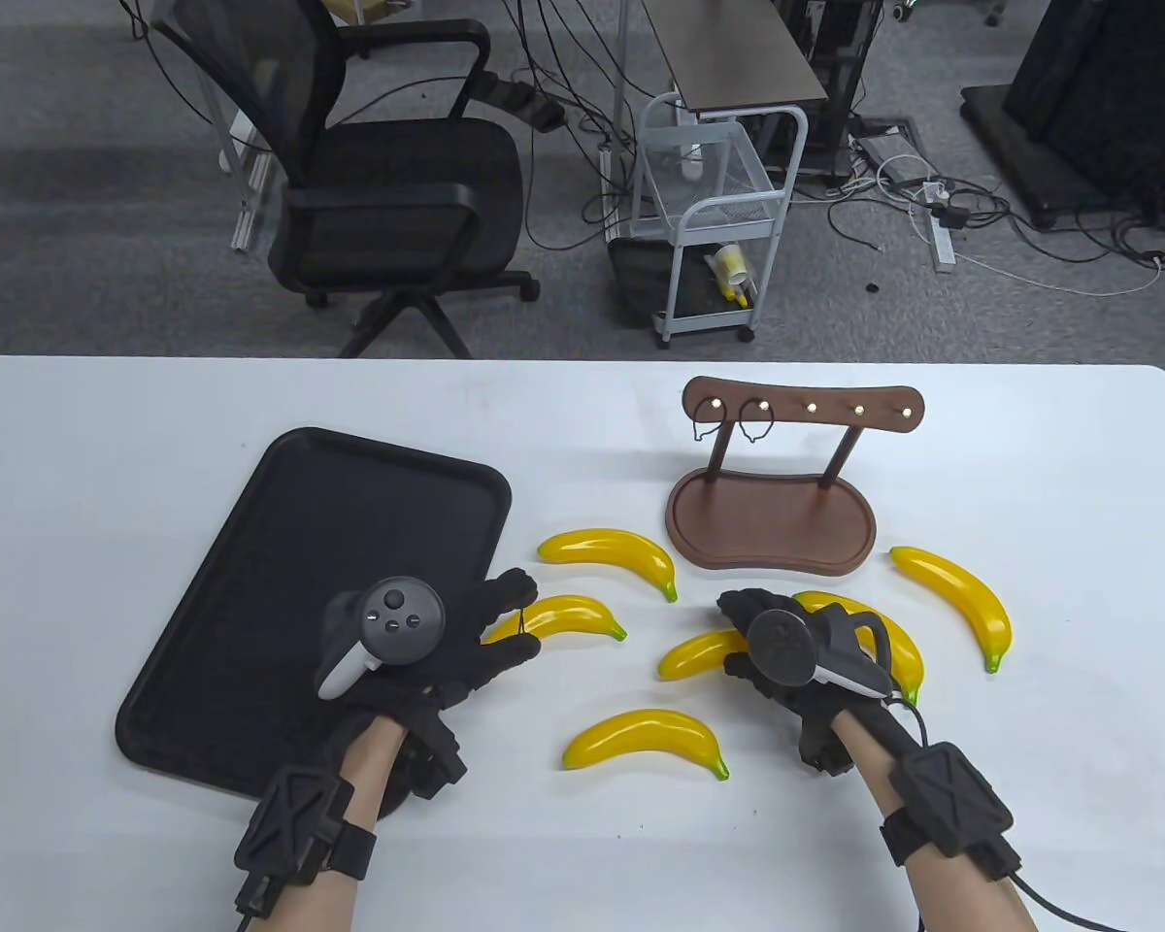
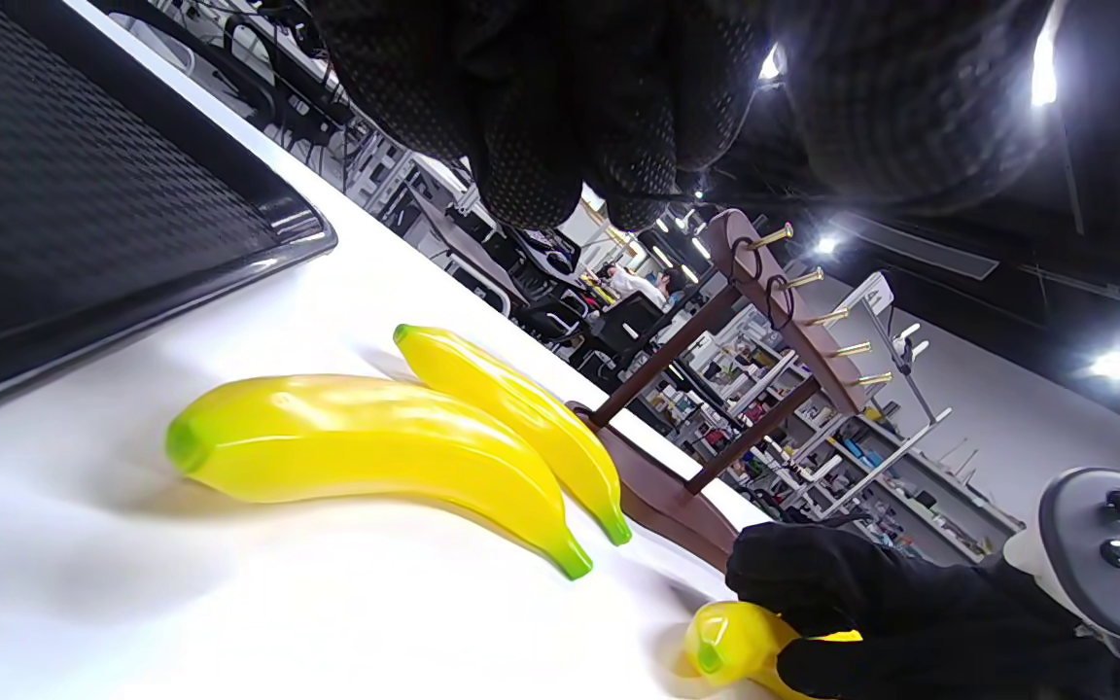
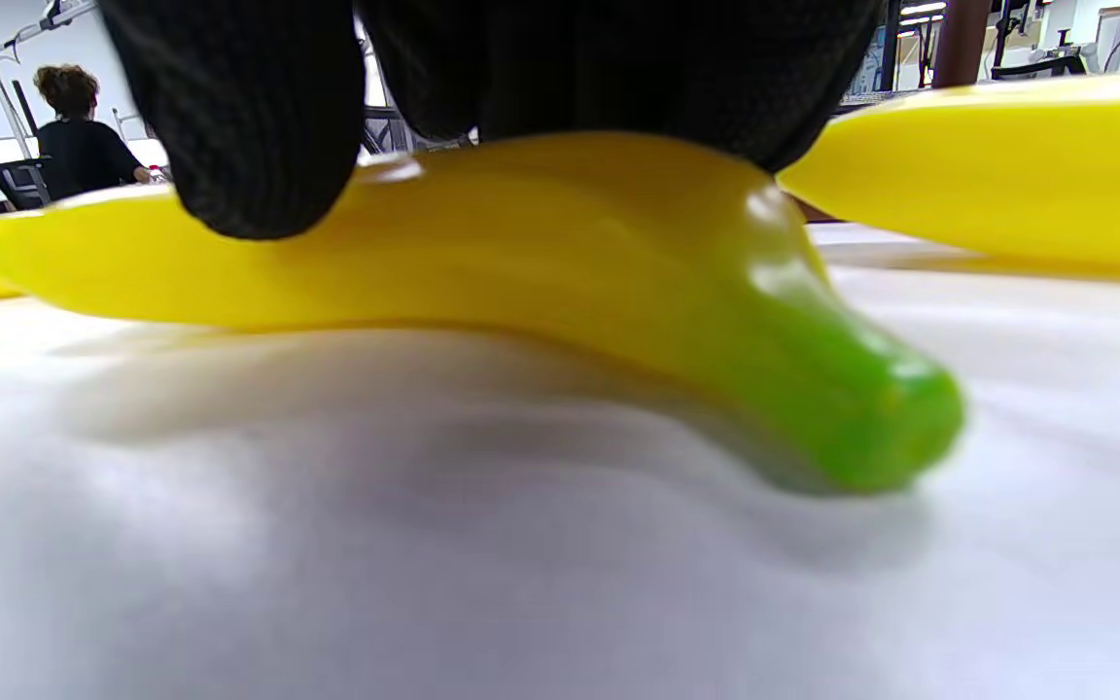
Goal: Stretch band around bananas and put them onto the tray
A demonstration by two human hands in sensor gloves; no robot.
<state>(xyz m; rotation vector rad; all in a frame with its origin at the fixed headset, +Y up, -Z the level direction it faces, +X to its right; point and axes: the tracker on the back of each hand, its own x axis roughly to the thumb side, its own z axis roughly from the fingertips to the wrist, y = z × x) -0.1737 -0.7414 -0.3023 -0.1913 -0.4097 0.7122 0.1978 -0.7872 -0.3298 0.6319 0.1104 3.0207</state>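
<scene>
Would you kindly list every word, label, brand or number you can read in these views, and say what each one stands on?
None can be read.
The tracker on the left hand has buttons, with no mark that can be made out.
The bananas, tray and wooden rack carry no lettering.

My right hand (image 1: 786, 650) covers the middle of two bananas (image 1: 699, 652); how my fingers sit on them is hidden in the table view. Whether my left hand (image 1: 466, 641) pinches a band (image 1: 523, 621) is too small to tell. The right wrist view cuts my fingers (image 3: 249, 117) off.
</scene>
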